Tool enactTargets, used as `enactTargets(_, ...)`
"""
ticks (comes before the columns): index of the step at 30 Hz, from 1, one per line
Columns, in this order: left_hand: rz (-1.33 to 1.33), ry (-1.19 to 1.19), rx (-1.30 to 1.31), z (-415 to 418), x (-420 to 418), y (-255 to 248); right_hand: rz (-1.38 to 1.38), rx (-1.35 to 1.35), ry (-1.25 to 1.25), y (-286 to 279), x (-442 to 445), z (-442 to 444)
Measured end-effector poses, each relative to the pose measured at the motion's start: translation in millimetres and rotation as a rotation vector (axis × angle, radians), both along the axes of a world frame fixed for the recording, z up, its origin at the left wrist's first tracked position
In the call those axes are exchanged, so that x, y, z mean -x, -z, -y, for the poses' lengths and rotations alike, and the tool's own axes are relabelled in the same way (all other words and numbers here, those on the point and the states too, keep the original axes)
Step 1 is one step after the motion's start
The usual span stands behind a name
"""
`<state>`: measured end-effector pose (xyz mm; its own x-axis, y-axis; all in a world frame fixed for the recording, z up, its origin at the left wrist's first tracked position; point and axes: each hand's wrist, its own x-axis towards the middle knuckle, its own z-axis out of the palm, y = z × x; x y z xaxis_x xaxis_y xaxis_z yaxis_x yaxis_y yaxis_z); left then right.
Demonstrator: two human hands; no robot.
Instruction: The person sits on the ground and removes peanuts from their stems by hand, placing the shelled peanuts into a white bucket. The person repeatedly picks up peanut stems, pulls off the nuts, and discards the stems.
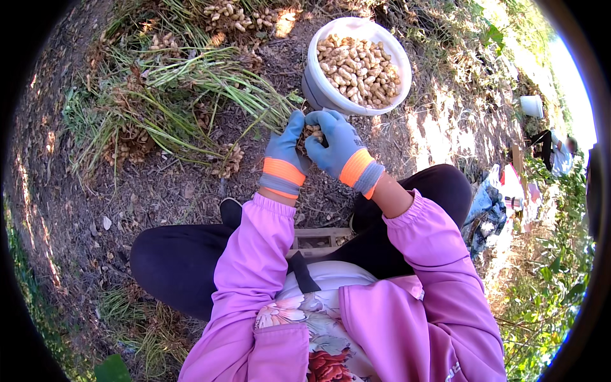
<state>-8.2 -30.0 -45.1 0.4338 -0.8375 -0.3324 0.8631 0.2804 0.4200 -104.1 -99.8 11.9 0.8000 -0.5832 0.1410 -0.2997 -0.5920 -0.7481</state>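
Both my hands wear blue work gloves with orange and grey cuffs. My left hand (286, 143) grips the base of a bunch of green peanut plants (238, 90), whose stems fan out to the upper left. Close beside it, my right hand (336, 138) curls its fingers over a few peanut pods (314, 131) at the root end. Whether those pods are still attached is hidden by the gloves. Just beyond my right hand stands a white bucket (312, 79), filled high with unshelled peanuts (358, 69).
More uprooted plants with pods (129, 143) lie on the ground at left. A wooden stool or crate (317, 238) sits beneath me, between my legs. Off to the right are a patterned cloth bundle (487, 210), another white bucket (531, 106) and a seated person (556, 150).
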Motion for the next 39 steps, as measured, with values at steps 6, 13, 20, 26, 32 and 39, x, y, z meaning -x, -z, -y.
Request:
enactTargets(6,0.041,0.008,-0.080,0,7,-12,0.004,-0.202,0.071,8,-2,8)
enactTargets(13,0.082,0.002,-0.171,-2,6,-15,0.018,-0.284,0.060,13,-3,4)
enactTargets(20,0.195,-0.079,-0.167,-4,1,-25,0.199,-0.976,0.049,-10,-2,11)
enactTargets(26,0.150,0.013,-0.070,-5,-5,-16,0.246,-1.177,0.005,-19,2,15)
enactTargets(32,0.056,-0.013,-0.028,-5,-3,-29,0.336,-1.317,0.052,-19,1,13)
enactTargets(39,0.110,0.033,-0.016,-7,-4,-24,0.169,-1.073,-0.005,-16,1,16)
